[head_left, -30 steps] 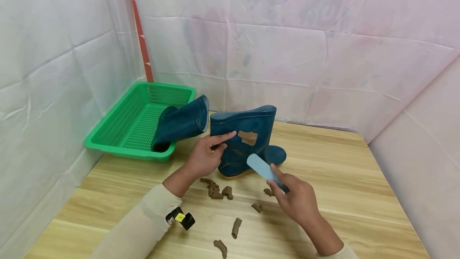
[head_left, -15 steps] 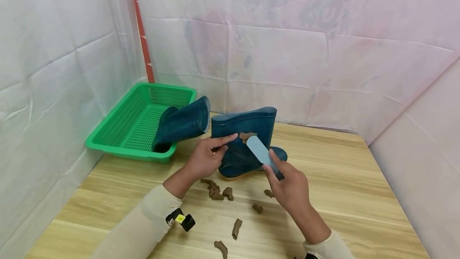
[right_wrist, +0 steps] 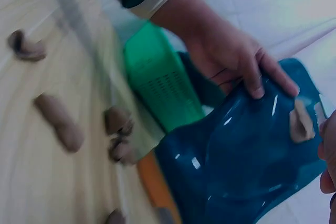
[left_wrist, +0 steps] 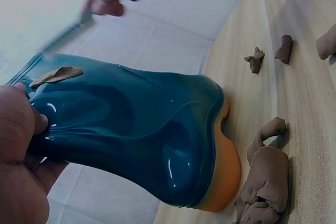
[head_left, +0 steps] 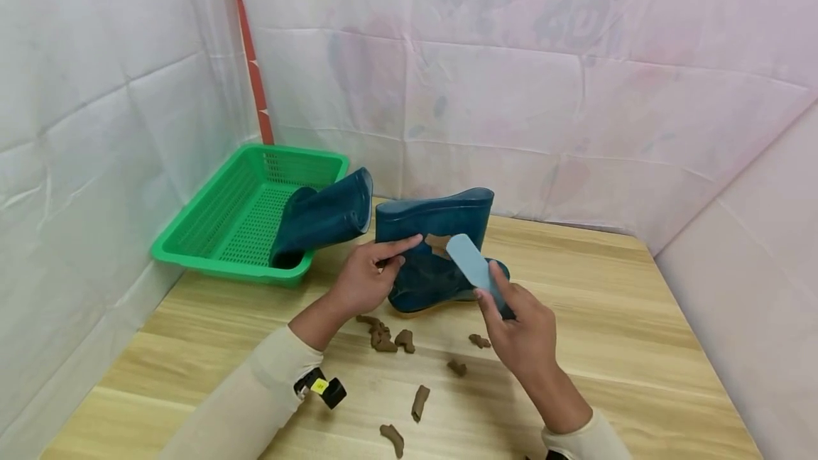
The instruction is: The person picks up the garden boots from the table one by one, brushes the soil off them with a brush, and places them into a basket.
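A dark blue rubber boot (head_left: 418, 279) with an orange sole (left_wrist: 227, 169) stands on the table. My left hand (head_left: 366, 277) grips its shaft, thumb and index finger on the near side, other fingers behind. The index fingertip lies beside a brown clay-like patch (head_left: 437, 243) stuck on the shaft; in the left wrist view this patch (left_wrist: 56, 76) has a raised edge. My right hand (head_left: 529, 332) holds a flat light-blue scraper (head_left: 469, 261) by its dark handle. The scraper's rounded end overlaps the patch's right edge in the head view.
Several brown clay-like pieces (head_left: 420, 403) lie on the wooden table (head_left: 607, 318) in front of the boot. At the left is a green plastic basket (head_left: 224, 272), with a second blue boot (head_left: 322, 218) leaning out over its rim. White sheeting (head_left: 511, 105) stands behind and at both sides.
My right hand has raised the scraper from below the patch up onto it, then shifted slightly right. The patch looks more crumpled than before. My left hand keeps its grip in place.
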A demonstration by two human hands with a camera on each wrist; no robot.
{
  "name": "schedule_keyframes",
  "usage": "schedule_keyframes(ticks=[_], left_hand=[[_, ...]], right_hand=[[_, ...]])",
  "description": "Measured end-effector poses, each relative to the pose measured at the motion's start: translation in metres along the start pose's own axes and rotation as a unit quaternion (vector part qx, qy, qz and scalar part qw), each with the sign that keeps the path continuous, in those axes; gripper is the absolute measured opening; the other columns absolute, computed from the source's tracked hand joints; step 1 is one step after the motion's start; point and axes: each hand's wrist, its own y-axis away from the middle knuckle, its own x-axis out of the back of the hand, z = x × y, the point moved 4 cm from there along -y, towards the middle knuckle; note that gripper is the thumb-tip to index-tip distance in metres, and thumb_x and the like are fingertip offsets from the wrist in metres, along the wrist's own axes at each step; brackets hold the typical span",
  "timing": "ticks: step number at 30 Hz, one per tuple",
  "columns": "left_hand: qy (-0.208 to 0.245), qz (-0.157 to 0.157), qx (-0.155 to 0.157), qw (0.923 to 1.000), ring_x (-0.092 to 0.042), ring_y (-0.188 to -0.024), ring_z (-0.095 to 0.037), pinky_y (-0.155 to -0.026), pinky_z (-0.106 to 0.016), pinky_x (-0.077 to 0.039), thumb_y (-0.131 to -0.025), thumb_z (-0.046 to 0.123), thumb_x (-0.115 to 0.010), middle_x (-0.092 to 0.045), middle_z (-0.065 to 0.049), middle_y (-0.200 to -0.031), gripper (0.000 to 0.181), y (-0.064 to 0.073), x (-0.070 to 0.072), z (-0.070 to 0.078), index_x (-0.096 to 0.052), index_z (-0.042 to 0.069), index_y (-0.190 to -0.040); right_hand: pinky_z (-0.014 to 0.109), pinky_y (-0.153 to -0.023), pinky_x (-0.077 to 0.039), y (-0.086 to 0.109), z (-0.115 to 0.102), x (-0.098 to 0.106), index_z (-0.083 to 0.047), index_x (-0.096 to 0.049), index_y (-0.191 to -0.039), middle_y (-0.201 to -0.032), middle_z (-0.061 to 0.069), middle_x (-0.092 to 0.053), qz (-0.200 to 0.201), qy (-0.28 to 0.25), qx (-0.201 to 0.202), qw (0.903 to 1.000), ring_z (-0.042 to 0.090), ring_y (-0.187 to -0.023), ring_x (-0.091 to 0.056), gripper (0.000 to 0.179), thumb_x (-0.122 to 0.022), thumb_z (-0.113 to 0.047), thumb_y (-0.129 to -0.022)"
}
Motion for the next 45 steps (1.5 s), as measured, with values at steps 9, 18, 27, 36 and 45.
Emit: schedule_keyframes(ticks=[9, 18, 27, 36, 45], left_hand=[[-0.018, -0.004, 0.004, 0.9998, -0.027, -0.040, -0.012, -0.043, -0.029, -0.032, -0.104, 0.001, -0.058, -0.039, 0.001, -0.061, 0.050, 0.001, -0.001, 0.000, -0.061, 0.029, -0.145], [-0.005, -0.001, 0.009, 0.9999, -0.027, -0.039, -0.014, -0.042, -0.029, -0.031, -0.104, 0.000, -0.057, -0.034, 0.001, -0.057, 0.049, 0.000, 0.001, -0.001, -0.062, 0.029, -0.143], [-0.001, -0.008, 0.011, 0.9999, -0.026, -0.038, -0.012, -0.041, -0.029, -0.031, -0.103, 0.000, -0.058, -0.035, 0.004, -0.057, 0.048, 0.003, 0.000, 0.002, -0.063, 0.027, -0.143], [0.009, -0.005, 0.013, 0.9999, -0.027, -0.039, -0.011, -0.043, -0.029, -0.032, -0.103, -0.003, -0.057, -0.038, 0.000, -0.062, 0.049, 0.002, -0.001, 0.003, -0.063, 0.025, -0.143], [0.009, -0.007, 0.006, 0.9999, -0.025, -0.039, -0.009, -0.043, -0.028, -0.031, -0.102, -0.004, -0.058, -0.064, -0.007, -0.086, 0.048, 0.002, 0.000, 0.003, -0.064, 0.023, -0.142]], right_hand=[[0.022, -0.042, -0.030, 0.008, 0.006, -0.017, -0.001, -0.068, -0.133, -0.079, 0.011, -0.071, -0.077, 0.048, -0.047, 0.9948, 0.012, -0.052, -0.054, 0.054, -0.087, -0.007, -0.082], [0.022, -0.045, -0.039, 0.013, 0.003, -0.003, 0.003, -0.069, -0.130, -0.085, 0.015, -0.074, -0.019, 0.001, 0.012, 0.9998, 0.019, -0.057, -0.062, 0.043, -0.073, -0.025, -0.098], [0.026, -0.042, -0.036, 0.001, 0.002, -0.011, 0.000, -0.067, -0.134, -0.086, 0.016, -0.073, -0.042, 0.035, -0.030, 0.9981, 0.018, -0.057, -0.060, 0.057, -0.087, -0.004, -0.081], [0.018, -0.045, -0.039, 0.019, 0.005, -0.012, 0.000, -0.069, -0.132, -0.089, 0.014, -0.075, -0.075, 0.010, -0.021, 0.9969, 0.016, -0.060, -0.066, 0.047, -0.082, -0.011, -0.088], [0.021, -0.045, -0.034, -0.003, -0.001, -0.003, 0.001, -0.067, -0.133, -0.083, 0.015, -0.072, -0.019, 0.008, -0.008, 0.9998, 0.015, -0.056, -0.056, 0.049, -0.083, -0.012, -0.088]])
